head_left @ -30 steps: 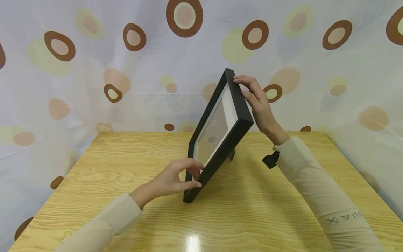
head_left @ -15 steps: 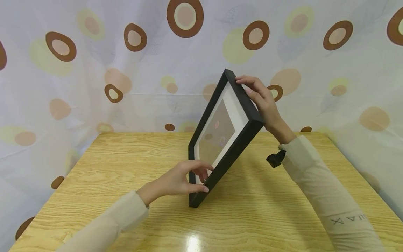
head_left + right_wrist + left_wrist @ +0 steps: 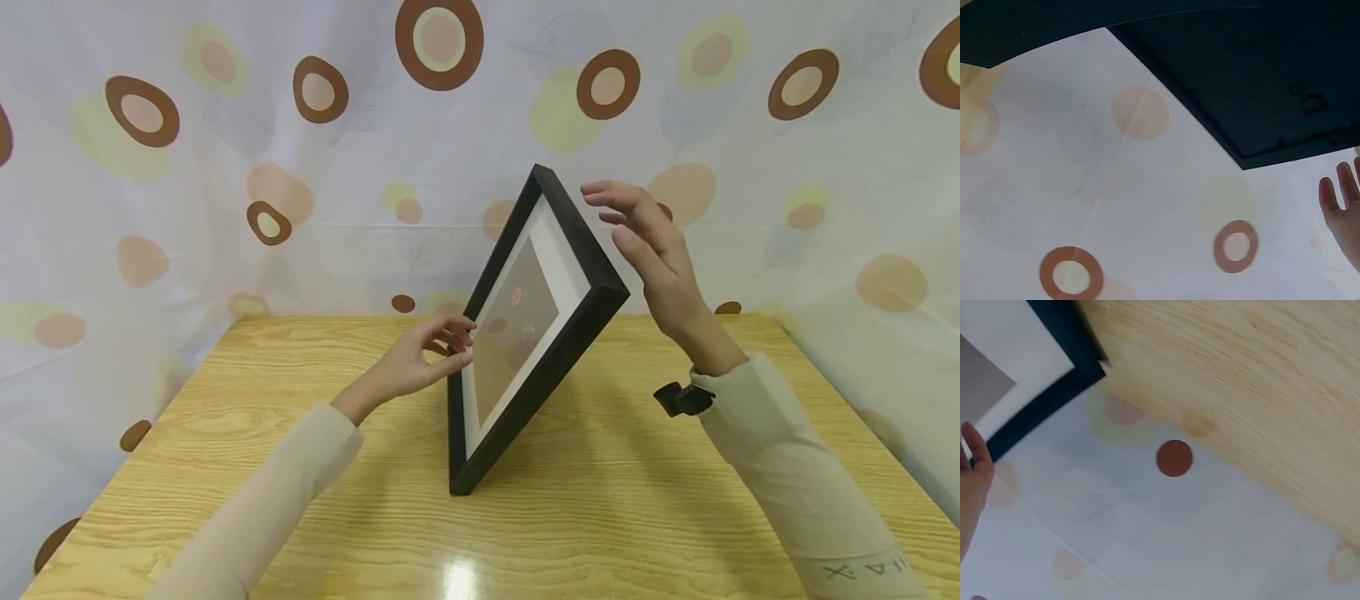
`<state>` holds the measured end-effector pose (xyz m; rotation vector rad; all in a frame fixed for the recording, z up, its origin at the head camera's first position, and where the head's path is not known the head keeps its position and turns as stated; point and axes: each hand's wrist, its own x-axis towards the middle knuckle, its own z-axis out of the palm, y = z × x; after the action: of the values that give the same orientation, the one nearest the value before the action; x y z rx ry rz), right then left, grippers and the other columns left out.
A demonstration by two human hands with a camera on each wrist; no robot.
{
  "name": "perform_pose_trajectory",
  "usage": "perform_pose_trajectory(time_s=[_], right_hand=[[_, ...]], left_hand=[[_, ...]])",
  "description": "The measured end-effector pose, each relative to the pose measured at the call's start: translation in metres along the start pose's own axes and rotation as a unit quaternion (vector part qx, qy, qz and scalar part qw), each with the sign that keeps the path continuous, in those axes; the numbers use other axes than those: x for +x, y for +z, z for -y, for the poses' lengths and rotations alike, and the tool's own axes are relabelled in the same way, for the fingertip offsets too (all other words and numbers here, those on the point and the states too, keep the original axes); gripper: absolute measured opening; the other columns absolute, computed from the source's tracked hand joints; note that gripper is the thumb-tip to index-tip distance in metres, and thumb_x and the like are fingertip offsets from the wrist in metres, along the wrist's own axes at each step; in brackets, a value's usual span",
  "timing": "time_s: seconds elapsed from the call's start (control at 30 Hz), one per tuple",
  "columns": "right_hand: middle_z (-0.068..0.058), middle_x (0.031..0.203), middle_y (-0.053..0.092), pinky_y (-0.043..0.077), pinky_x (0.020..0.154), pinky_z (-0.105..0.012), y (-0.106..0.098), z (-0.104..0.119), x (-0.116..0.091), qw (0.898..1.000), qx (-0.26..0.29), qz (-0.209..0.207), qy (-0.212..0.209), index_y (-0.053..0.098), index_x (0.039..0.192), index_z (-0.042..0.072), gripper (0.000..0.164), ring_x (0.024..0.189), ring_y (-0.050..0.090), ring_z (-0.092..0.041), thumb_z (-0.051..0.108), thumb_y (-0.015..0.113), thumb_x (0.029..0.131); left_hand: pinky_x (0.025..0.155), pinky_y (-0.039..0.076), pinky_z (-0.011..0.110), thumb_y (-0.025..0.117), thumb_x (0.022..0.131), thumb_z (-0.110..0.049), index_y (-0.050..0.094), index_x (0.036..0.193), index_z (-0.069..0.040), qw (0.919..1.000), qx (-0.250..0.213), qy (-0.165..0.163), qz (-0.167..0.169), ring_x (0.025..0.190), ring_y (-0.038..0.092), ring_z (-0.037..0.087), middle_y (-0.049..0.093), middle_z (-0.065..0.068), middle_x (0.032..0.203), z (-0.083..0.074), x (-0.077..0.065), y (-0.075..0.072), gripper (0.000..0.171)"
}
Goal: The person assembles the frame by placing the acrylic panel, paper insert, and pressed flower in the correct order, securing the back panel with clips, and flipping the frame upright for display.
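Note:
A black picture frame [image 3: 525, 350] with a white mat stands tilted on one corner region at the middle of the table, leaning back. Reflections show on its glass. My left hand [image 3: 412, 358] is at the frame's left side, relaxed fingers and thumb overlapping that border. In the left wrist view, the fingertips of the left hand [image 3: 975, 475] lie right at the black border [image 3: 1038, 411]. My right hand [image 3: 652, 258] hovers beside the upper right edge, fingers apart from it and holding nothing. The right wrist view shows the frame's dark back [image 3: 1272, 87] and the right hand [image 3: 1344, 219] below it.
The wooden table [image 3: 300, 517] spreads around the frame. Behind and at both sides hangs a pale cloth [image 3: 360, 158] with brown, peach and yellow spots. A black device [image 3: 684, 400] is strapped at the right wrist.
My right hand has come off the frame's upper edge and moved right. My left hand has gone from the lower border up to the left side. The frame turned slightly, then stayed still.

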<state>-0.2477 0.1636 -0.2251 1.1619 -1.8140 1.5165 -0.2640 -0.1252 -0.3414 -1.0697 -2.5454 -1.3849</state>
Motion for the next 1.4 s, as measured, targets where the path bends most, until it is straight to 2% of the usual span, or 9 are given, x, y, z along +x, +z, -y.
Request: perform_pose_trajectory(time_s=[0.2,0.4,0.53,0.63,0.73,0.87,1.1,1.27,1.4], right_hand=[[-0.014,0.125,0.052,0.032,0.101,-0.036,0.006,0.021,-0.009,0.997,-0.04,0.002,-0.065,0.051,0.115,-0.011,0.04,0.119,0.044,-0.027,0.018,0.042,0.09],[-0.021,0.12,0.054,0.033,0.101,-0.033,0.014,0.022,-0.014,0.991,-0.087,0.006,-0.098,0.055,0.113,-0.01,0.055,0.118,0.047,-0.026,0.039,0.053,0.087],[-0.024,0.118,0.054,0.033,0.102,-0.033,0.018,0.02,-0.017,0.989,-0.103,0.006,-0.102,0.055,0.113,-0.01,0.059,0.117,0.048,-0.026,0.043,0.055,0.085],[-0.024,0.118,0.054,0.034,0.102,-0.032,0.019,0.019,-0.018,0.989,-0.109,0.001,-0.103,0.056,0.113,-0.009,0.059,0.116,0.048,-0.027,0.042,0.056,0.085],[-0.024,0.118,0.054,0.033,0.102,-0.033,0.02,0.019,-0.018,0.989,-0.105,-0.006,-0.105,0.055,0.112,-0.01,0.06,0.116,0.048,-0.027,0.042,0.058,0.083],[-0.026,0.118,0.053,0.033,0.102,-0.033,0.021,0.018,-0.019,0.989,-0.099,-0.009,-0.106,0.054,0.112,-0.012,0.061,0.116,0.048,-0.029,0.042,0.058,0.083],[-0.026,0.12,0.052,0.034,0.1,-0.03,0.016,0.017,-0.02,0.991,-0.085,0.01,-0.099,0.053,0.114,-0.012,0.058,0.118,0.046,-0.028,0.037,0.058,0.084],[-0.022,0.126,0.05,0.032,0.102,-0.031,0.008,0.014,-0.021,0.995,-0.048,0.03,-0.085,0.049,0.117,-0.015,0.052,0.123,0.042,-0.03,0.028,0.058,0.087],[-0.02,0.131,0.047,0.036,0.1,-0.029,0.0,0.012,-0.025,0.998,-0.009,0.04,-0.054,0.047,0.121,-0.014,0.048,0.124,0.042,-0.028,0.018,0.057,0.087]], left_hand=[[0.093,0.041,0.049,0.058,0.09,-0.022,0.042,0.132,-0.009,0.998,0.003,-0.059,-0.022,0.115,0.049,0.033,0.049,0.014,0.125,0.023,0.017,-0.005,0.047],[0.1,0.035,0.053,0.056,0.091,-0.027,0.034,0.137,-0.012,0.9937,0.013,-0.104,-0.038,0.125,0.041,0.033,0.042,0.014,0.135,0.042,0.03,-0.001,0.053],[0.103,0.032,0.054,0.055,0.092,-0.027,0.028,0.141,-0.012,0.9906,0.001,-0.134,-0.028,0.131,0.034,0.035,0.036,0.015,0.141,0.05,0.036,0.004,0.059],[0.103,0.031,0.055,0.054,0.092,-0.028,0.022,0.144,-0.011,0.9888,0.002,-0.148,-0.011,0.133,0.03,0.037,0.032,0.016,0.145,0.051,0.04,0.009,0.063],[0.102,0.031,0.057,0.052,0.093,-0.025,0.018,0.146,-0.008,0.9893,0.0,-0.146,0.001,0.132,0.028,0.041,0.029,0.02,0.145,0.049,0.044,0.013,0.065],[0.1,0.033,0.057,0.051,0.093,-0.024,0.018,0.145,-0.006,0.9892,-0.015,-0.145,-0.001,0.13,0.031,0.042,0.03,0.023,0.143,0.049,0.047,0.016,0.064],[0.095,0.041,0.051,0.052,0.093,-0.025,0.023,0.143,-0.008,0.9887,-0.001,-0.149,-0.005,0.123,0.04,0.041,0.035,0.021,0.139,0.05,0.044,0.015,0.06],[0.097,0.039,0.052,0.054,0.092,-0.023,0.025,0.142,-0.007,0.9902,0.005,-0.14,-0.004,0.122,0.041,0.041,0.037,0.022,0.136,0.049,0.039,0.011,0.06],[0.1,0.037,0.051,0.056,0.09,-0.02,0.025,0.141,-0.004,0.9921,0.015,-0.124,-0.005,0.12,0.043,0.04,0.039,0.022,0.134,0.049,0.034,0.006,0.062]])
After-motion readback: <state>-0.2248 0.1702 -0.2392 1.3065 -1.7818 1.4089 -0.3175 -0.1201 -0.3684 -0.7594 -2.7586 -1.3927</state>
